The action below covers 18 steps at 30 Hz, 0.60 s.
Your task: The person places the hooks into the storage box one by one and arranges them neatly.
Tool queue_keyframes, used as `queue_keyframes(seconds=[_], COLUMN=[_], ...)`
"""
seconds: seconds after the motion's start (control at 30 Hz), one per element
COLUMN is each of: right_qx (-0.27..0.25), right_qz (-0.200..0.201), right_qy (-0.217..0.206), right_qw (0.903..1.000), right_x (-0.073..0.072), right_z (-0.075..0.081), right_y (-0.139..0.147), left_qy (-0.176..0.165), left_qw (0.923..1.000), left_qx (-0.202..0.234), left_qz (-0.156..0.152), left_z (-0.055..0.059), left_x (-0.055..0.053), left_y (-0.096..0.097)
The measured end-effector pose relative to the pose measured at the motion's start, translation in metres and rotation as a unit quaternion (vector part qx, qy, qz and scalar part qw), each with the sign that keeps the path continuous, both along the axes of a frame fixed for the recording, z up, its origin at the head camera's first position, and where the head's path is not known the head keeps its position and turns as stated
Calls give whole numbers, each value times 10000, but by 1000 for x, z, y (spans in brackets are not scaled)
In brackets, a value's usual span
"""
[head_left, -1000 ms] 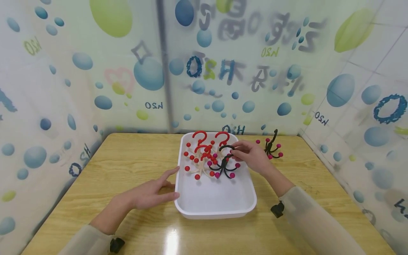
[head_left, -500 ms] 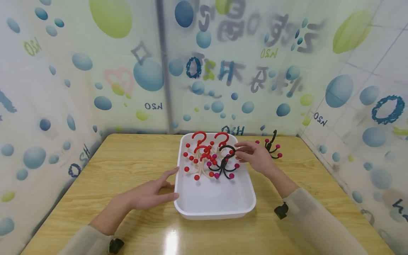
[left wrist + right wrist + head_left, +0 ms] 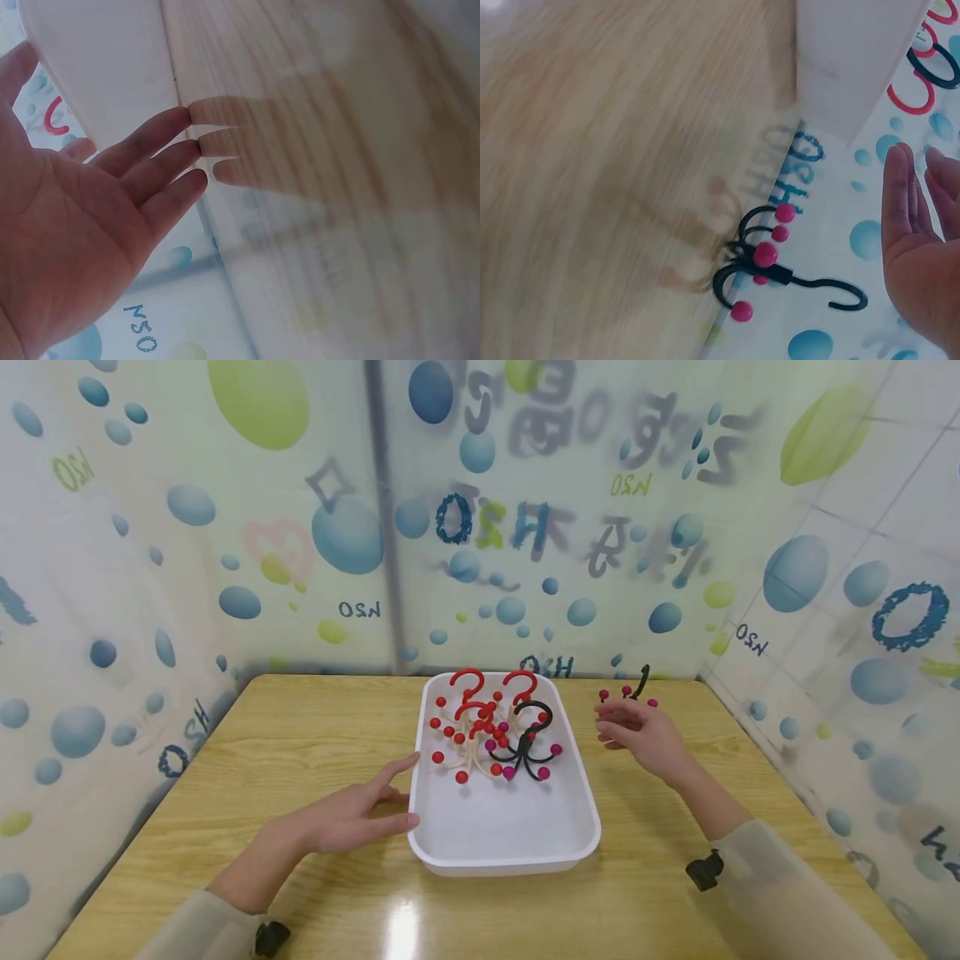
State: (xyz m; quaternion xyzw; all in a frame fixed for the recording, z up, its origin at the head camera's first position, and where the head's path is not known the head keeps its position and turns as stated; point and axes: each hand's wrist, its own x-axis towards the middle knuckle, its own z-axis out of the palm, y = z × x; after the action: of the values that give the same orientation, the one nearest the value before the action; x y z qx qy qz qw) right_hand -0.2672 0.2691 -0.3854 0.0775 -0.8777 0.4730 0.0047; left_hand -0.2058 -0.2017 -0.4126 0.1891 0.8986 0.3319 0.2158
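My left hand [image 3: 352, 817] touches the left rim of a white plastic tray [image 3: 510, 863] with thumb and index finger, the fingers fairly straight. In the tray's far half stand three cream claw hooks [image 3: 473, 752] with red curved tops and red ball tips. A black claw hook [image 3: 524, 745] with magenta balls stands at their right. Off the tray's right side, my right hand [image 3: 651, 742] hovers with loosely bent fingers and nothing in them. Behind it, partly hidden in the head view, another black claw hook [image 3: 780, 274] stands on the table.
The wooden table [image 3: 315, 718] runs back to a wall sheet [image 3: 300, 568] printed with bubbles and letters. Similar sheets close off the left and right sides. Light glares off the table near its front edge.
My right hand has let go of the black claw hook in the tray and moved right, in front of the one on the table. My left hand stays at the rim.
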Motion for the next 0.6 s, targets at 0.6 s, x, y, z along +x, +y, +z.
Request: queue_keyframes(seconds=[0.6], right_qx=[-90], right_qz=[-571], right_qy=[368], right_qw=[9977], right_x=[-6], right_z=[-4], right_y=[64], left_qy=[38], left_qw=[10000], left_qx=[-11], left_qz=[-7], left_z=[0], left_x=[0], left_y=[-1])
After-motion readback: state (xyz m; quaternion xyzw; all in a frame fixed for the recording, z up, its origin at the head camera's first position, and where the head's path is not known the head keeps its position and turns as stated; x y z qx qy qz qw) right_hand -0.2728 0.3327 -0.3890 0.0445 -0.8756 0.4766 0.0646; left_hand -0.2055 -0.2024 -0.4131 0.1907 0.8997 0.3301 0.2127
